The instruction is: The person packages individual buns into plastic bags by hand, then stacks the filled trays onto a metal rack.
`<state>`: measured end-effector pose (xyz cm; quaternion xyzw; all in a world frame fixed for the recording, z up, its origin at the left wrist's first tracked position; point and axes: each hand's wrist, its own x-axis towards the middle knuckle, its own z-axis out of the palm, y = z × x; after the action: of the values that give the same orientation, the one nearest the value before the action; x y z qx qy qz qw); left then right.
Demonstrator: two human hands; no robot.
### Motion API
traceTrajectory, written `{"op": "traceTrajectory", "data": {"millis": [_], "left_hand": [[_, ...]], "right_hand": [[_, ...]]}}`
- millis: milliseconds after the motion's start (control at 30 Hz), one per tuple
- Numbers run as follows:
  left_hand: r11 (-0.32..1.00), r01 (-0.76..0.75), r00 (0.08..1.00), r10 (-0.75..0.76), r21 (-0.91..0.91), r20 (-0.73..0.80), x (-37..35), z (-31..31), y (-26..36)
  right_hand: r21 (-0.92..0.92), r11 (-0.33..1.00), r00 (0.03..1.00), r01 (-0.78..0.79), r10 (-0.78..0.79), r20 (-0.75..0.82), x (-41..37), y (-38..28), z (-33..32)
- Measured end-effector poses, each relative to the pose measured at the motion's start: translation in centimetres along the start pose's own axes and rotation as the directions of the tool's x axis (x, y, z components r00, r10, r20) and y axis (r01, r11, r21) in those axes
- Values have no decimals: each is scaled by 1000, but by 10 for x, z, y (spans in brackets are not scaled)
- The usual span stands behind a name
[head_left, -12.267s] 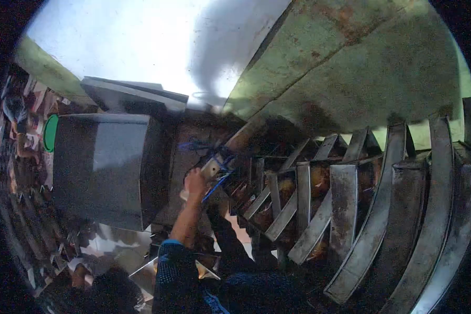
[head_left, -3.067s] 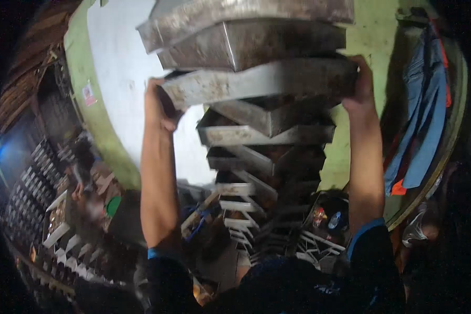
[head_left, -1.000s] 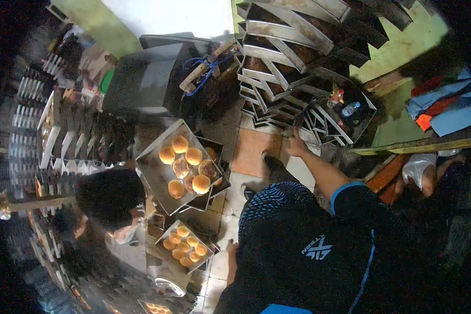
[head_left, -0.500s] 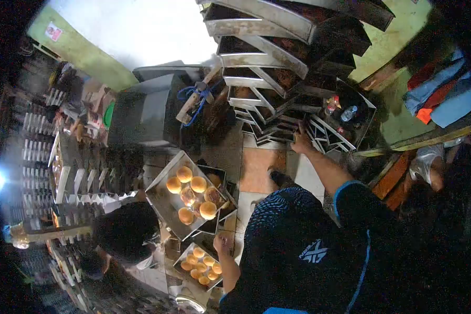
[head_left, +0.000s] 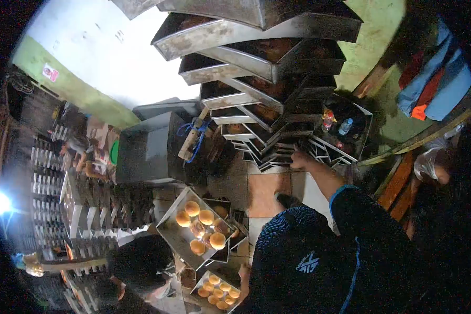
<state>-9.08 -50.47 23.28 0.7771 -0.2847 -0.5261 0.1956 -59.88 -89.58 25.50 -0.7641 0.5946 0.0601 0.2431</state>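
A tall, crisscross stack of metal baking trays point(head_left: 214, 39) rises in front of me. My right hand point(head_left: 298, 159) is at the low right side of this stack, its fingers closed at a tray's edge and partly lost in shadow. Down by my body, my left hand point(head_left: 244, 272) hangs beside a small tray of buns point(head_left: 195, 287); its fingers are too blurred to read. Just above that lies a larger tray point(head_left: 173, 217) with several round golden buns point(head_left: 206, 217).
At left, a person in a dark top point(head_left: 141, 261) bends near more stacked trays point(head_left: 73, 214). A grey metal box point(head_left: 146, 149) stands by the wall. Bottles point(head_left: 345, 125) sit in a tray right of the stack. Clothes point(head_left: 445, 78) hang at the right.
The view has shifted: the stack looms larger and further left, and the bun trays appear lower and further right. My left hand has dropped closer to my body. My right hand stays at the stack.
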Motion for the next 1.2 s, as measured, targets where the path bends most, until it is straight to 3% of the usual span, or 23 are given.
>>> {"op": "traceTrajectory", "data": {"millis": [67, 133, 167, 233, 300, 367, 433, 500, 600, 633, 733, 767, 867, 900, 1000, 1133, 1200], "left_hand": [[997, 46, 999, -46, -63, 10, 3, 5, 5], [994, 54, 998, -53, -93, 19, 10, 5, 11], [993, 51, 999, -49, -105, 23, 14, 6, 13], [991, 51, 998, -47, -126, 33, 22, 12, 17], [990, 46, 998, -39, -136, 49, 31, 17, 19], [991, 19, 998, -10, -133, 70, 43, 21, 25], [992, -30, 996, 41, -125, 85, 58, 23, 34], [989, -79, 992, 90, -124, 92, 70, 24, 44], [982, -156, 982, 166, -106, 90, 84, 23, 57], [976, -193, 975, 202, -97, 90, 91, 25, 66], [953, -297, 950, 301, -59, 88, 109, 36, 109], [944, -326, 940, 329, -51, 90, 112, 38, 129], [907, -418, 902, 421, -52, 97, 116, 45, 189], [893, -448, 887, 451, -53, 101, 116, 46, 209], [853, -519, 845, 521, -55, 116, 114, 46, 251], [821, -569, 812, 571, -56, 122, 114, 43, 280], [814, -579, 807, 580, -49, 111, 116, 40, 285]], "right_hand": [[157, 987, 983, -29, 56, -174, -4, -11, -6], [253, 944, 909, 214, -97, -406, -37, -51, -77], [234, 946, 782, 223, -31, -622, -56, -67, -111], [176, 958, 395, 226, 75, -916, -102, -90, -172], [235, 972, 395, -10, 219, -892, -133, -89, -227], [180, 949, 489, -259, 290, -823, -131, -60, -237], [14, 963, 660, -270, 195, -725, -148, -56, -245], [-9, 956, 755, -295, 227, -615, -175, -84, -282], [132, 991, 492, -13, 122, -862, -215, -135, -350], [-63, 998, 281, -19, -55, -958, -225, -145, -374], [-143, 990, -25, 11, -142, -989, -239, -159, -429], [-146, 989, 24, -36, -146, -989, -231, -148, -438], [-184, 946, 309, -266, -97, -946, -211, -139, -432], [-216, 943, 290, -252, -140, -947, -207, -132, -431], [-117, 963, 322, -242, -34, -946, -201, -130, -435], [-231, 894, 346, -383, -93, -934, -201, -138, -428], [-203, 910, 365, -362, -62, -929, -203, -142, -428]]}}
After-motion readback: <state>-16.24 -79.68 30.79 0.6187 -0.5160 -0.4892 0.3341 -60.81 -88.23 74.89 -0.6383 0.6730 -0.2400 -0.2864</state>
